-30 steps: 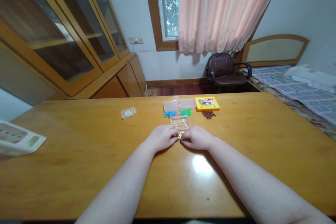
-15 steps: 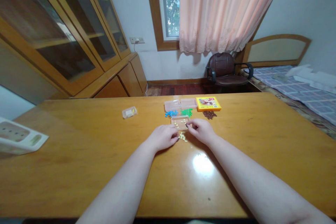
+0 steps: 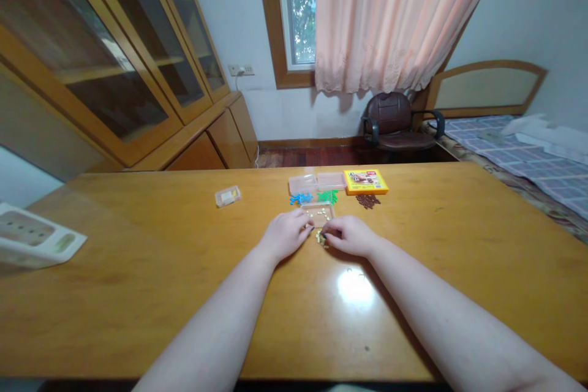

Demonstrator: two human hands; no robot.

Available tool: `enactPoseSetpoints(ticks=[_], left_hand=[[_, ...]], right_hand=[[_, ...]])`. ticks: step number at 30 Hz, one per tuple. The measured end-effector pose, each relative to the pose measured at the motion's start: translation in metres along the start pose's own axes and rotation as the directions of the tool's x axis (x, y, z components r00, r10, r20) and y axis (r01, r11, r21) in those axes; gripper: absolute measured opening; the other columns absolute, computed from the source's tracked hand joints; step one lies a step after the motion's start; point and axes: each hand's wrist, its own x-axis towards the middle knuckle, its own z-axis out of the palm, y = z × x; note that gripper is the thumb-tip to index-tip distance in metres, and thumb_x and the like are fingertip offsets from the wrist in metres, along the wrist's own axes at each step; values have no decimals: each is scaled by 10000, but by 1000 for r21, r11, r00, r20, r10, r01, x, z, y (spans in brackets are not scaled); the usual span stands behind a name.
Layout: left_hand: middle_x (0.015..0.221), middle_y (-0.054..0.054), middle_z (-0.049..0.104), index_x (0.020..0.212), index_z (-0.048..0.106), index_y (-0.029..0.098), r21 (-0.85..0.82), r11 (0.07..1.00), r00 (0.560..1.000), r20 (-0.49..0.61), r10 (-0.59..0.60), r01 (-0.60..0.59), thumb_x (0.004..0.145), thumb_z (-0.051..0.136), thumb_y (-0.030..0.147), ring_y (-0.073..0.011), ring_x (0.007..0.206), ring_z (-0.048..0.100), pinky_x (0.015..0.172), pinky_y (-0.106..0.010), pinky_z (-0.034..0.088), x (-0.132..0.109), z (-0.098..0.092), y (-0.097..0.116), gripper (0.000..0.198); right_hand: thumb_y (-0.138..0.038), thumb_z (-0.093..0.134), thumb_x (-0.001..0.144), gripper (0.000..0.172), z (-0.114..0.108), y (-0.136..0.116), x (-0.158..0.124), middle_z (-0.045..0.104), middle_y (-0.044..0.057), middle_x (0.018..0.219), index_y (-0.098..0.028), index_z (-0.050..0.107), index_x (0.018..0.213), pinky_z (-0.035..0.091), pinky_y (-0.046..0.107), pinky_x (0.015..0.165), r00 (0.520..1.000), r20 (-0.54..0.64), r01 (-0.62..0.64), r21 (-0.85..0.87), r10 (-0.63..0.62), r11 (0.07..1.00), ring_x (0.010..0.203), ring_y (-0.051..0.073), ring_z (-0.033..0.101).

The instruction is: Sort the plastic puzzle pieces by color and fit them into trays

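One clear tray (image 3: 320,221), one pale-piece heap (image 3: 318,237); left hand (image 3: 287,234) curled beside tray, right hand (image 3: 350,236) at heap; both grips unclear.

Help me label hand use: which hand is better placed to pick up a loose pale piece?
The right hand, I'd say: it is at the loose pale pieces, while the left hand is by the near left corner of the clear tray.
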Motion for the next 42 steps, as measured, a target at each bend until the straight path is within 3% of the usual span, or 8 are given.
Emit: enactPoseSetpoints(ticks=[5, 18, 23, 28, 32, 36, 39, 42], left_hand=[[895, -16, 615, 951, 672, 279, -51, 993, 981, 161, 113, -106, 857, 508, 278, -149, 812, 588, 730, -247, 447, -1, 1, 3, 189], [869, -19, 626, 863, 664, 238, -50, 997, 980, 186, 74, -66, 840, 511, 242, -153, 805, 589, 709, -240, 455, 1, 0, 4, 156], [912, -40, 623, 888, 650, 215, -31, 999, 999, 23, 40, -40, 866, 477, 258, -157, 834, 592, 751, -255, 458, 1, 0, 1, 179], [991, -43, 612, 1023, 618, 222, -29, 989, 974, -175, -146, 143, 884, 465, 286, -163, 884, 594, 803, -270, 457, 1, 1, -5, 216], [1004, -38, 611, 1031, 615, 230, -21, 995, 990, -94, -101, 100, 885, 463, 292, -164, 872, 596, 780, -270, 459, 1, 2, -5, 219], [979, -28, 614, 987, 637, 248, -41, 996, 996, 57, 75, -73, 881, 472, 297, -161, 858, 593, 762, -262, 457, -1, 2, 2, 202], [948, -20, 614, 1005, 642, 277, -61, 987, 977, 145, 156, -149, 869, 492, 303, -162, 845, 593, 746, -257, 456, -2, 1, 7, 204], [928, -18, 612, 1022, 643, 291, -58, 986, 968, 190, 165, -156, 865, 493, 306, -161, 824, 593, 727, -254, 452, -3, -1, 9, 217]], right_hand=[[-238, 550, 787, 157, -2, -2, 1, 676, 14, 674, -193, 697, 816, 358, 211, 561, 1000, 20, 4, -27, -3, 1000, 569, 109, 542], [-274, 533, 834, 199, 3, 1, 4, 726, 26, 827, -249, 721, 892, 400, 232, 631, 996, 81, 37, -103, -28, 994, 714, 149, 629], [-272, 538, 832, 192, 4, -1, 4, 725, 43, 815, -235, 721, 878, 398, 235, 624, 997, 59, 50, -142, -42, 989, 701, 153, 628], [-270, 541, 826, 188, 6, 1, 3, 721, 42, 830, -225, 715, 883, 414, 230, 649, 999, -16, 43, -83, -44, 996, 721, 143, 625], [-300, 541, 819, 208, 5, 6, 4, 666, 19, 651, -200, 709, 890, 398, 220, 577, 980, -195, -48, 10, 49, 999, 567, 119, 556], [-329, 519, 823, 258, 4, 11, 5, 595, 9, 557, -170, 706, 904, 381, 227, 537, 901, -389, -179, 73, 193, 981, 511, 121, 497], [-308, 497, 831, 288, 3, 13, 6, 599, 8, 572, -175, 692, 997, 368, 233, 533, 890, -383, -246, 52, 247, 968, 518, 127, 493], [-285, 480, 840, 287, 3, 12, 4, 623, 11, 612, -182, 682, 1017, 369, 229, 553, 941, -291, -172, 33, 175, 984, 542, 123, 505]])
